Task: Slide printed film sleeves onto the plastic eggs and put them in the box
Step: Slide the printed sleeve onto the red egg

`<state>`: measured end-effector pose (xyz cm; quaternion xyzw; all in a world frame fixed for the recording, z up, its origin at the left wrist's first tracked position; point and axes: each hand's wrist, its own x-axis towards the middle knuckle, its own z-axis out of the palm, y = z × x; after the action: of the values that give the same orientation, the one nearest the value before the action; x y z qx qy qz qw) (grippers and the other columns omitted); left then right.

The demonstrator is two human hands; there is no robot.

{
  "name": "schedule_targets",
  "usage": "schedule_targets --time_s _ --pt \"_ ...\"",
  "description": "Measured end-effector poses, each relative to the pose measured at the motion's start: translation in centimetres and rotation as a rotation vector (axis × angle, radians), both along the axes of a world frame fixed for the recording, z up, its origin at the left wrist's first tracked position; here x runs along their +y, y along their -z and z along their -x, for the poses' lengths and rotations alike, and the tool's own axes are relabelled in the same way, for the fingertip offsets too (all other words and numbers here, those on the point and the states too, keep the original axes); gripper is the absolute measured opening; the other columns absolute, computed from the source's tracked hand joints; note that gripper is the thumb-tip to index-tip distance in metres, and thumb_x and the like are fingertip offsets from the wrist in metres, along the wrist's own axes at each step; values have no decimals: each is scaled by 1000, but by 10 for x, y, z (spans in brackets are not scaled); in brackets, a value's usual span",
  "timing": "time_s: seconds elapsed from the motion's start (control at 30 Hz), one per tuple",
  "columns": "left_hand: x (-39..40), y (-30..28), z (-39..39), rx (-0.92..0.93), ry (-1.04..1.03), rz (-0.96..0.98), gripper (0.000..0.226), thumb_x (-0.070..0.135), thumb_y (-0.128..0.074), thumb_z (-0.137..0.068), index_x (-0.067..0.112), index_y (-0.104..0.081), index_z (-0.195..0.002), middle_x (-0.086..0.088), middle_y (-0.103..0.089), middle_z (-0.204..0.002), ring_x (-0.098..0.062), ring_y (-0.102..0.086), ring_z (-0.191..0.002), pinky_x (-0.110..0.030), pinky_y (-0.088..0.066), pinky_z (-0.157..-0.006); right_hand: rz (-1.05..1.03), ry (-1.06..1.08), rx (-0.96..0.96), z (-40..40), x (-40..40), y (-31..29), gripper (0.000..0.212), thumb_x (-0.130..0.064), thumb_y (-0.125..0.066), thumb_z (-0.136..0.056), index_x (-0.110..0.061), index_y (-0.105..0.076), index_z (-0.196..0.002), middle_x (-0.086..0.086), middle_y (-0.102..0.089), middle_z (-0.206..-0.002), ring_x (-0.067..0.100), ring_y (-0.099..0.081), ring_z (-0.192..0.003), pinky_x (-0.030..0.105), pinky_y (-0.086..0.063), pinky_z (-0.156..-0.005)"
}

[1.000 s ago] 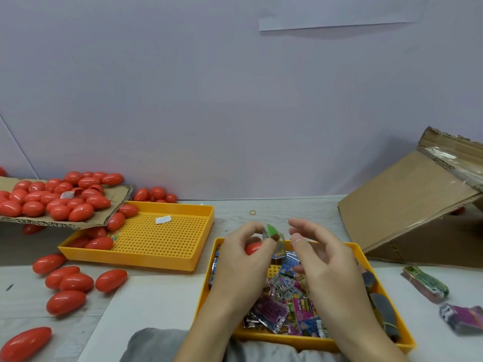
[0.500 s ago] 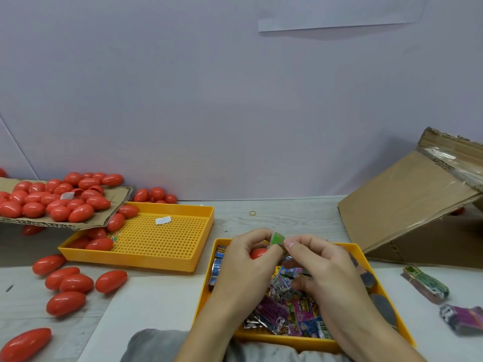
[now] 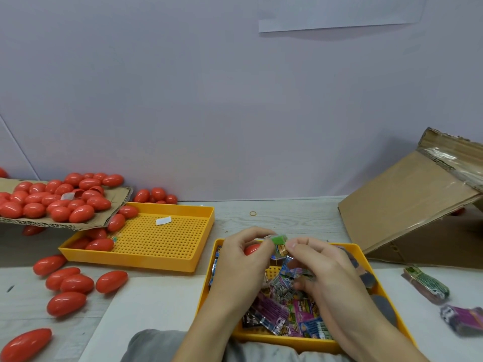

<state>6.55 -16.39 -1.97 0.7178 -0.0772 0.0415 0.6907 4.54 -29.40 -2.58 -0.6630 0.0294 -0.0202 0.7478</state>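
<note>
Sleeve [image 3: 279,244] lower now, pinched between left hand [image 3: 243,267] and right hand [image 3: 321,273].

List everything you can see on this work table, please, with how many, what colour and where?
plastic eggs: dozens, red, heaped on a cardboard sheet at far left, more loose on the table
held egg: one, red, in the left hand
film sleeve: one, green print, pinched between both hands
loose sleeves: many, mixed colours, in the near tray
near tray: one, yellow, under the hands
far tray: one, yellow, left of centre, a few eggs in it
cardboard box: one, brown, at right
sleeve bundles: two, green and purple, at right
rubber band: one, tan, mid table
left hand: holds the egg
right hand: pinches the sleeve
</note>
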Motion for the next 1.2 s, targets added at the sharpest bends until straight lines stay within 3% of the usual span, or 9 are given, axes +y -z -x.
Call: schedule_targets --time_s 0.17,0.33,0.47,0.57,0.7,0.87,0.93,1.07,1.2 --pt "0 3 0 34 74 -93 27 14 -69 -88 23 -67 -63 14 -51 -47 0 -43 -41 -11 -33 -43 1 135 -107 1 -2 -2 12 -21 -69 -86 -20 -75 -76 -9 -61 -63 1 -51 -55 18 -43 -49" --pt "1 3 -1 72 96 -72 27 15 -68 -87 26 -69 -63 14 -49 -46 0 -43 -41 -12 -34 -42 -54 120 -173 2 -2 -6 16 -13 -69 -86 -19 -75 -72 -8 -63 -61 -2 -53 -51 11 -41 -46" --pt "2 4 -2 67 34 17 24 16 -66 -88 25 -70 -67 13 -51 -50 -1 -43 -42 -13 -35 -40 -59 75 -146 0 0 -3 6 -22 -72 -83 -21 -77 -79 -7 -65 -62 -1 -56 -53 13 -43 -49" --pt "2 6 -4 68 5 76 20 16 -65 -90 21 -70 -72 12 -50 -50 -2 -42 -40 -15 -34 -38 -67 37 -115 -1 3 0 26 -37 -75 -65 -19 -78 -84 -6 -71 -67 0 -63 -59 13 -46 -51" --pt "3 9 -5 53 9 73 18 16 -64 -91 20 -71 -74 11 -49 -51 -5 -40 -41 -18 -34 -39 -52 28 -137 1 4 -3 21 -37 -73 -64 -36 -78 -84 -5 -75 -74 -1 -66 -62 10 -47 -54" --pt "2 10 -7 58 108 91 20 35 -72 -89 26 -72 -70 13 -49 -52 -3 -42 -41 -20 -36 -42 -103 135 -150 -1 1 -4 31 -37 -71 -68 -16 -78 -90 -7 -70 -66 0 -55 -51 14 -43 -48" --pt "1 10 -9 96 150 167 17 40 -71 -81 24 -71 -76 5 -48 -58 -6 -37 -44 -20 -32 -41 -148 206 -140 -3 -1 -3 32 -34 -70 -71 -13 -75 -95 -6 -67 -62 2 -51 -52 16 -41 -46" --pt "-1 15 -14 229 82 415 13 18 -54 -93 12 -64 -99 -6 -60 -72 -13 -48 -52 -26 -36 -42 -172 320 -159 -6 -6 -1 4 -20 -68 -85 -18 -72 -87 -5 -63 -55 2 -50 -49 15 -42 -44" --pt "0 18 -14 170 38 280 17 4 -55 -97 14 -67 -103 -7 -66 -87 -14 -62 -64 -27 -49 -56 -114 329 -139 -9 -5 5 11 -22 -70 -85 -17 -72 -95 -8 -67 -61 1 -57 -54 23 -45 -59"
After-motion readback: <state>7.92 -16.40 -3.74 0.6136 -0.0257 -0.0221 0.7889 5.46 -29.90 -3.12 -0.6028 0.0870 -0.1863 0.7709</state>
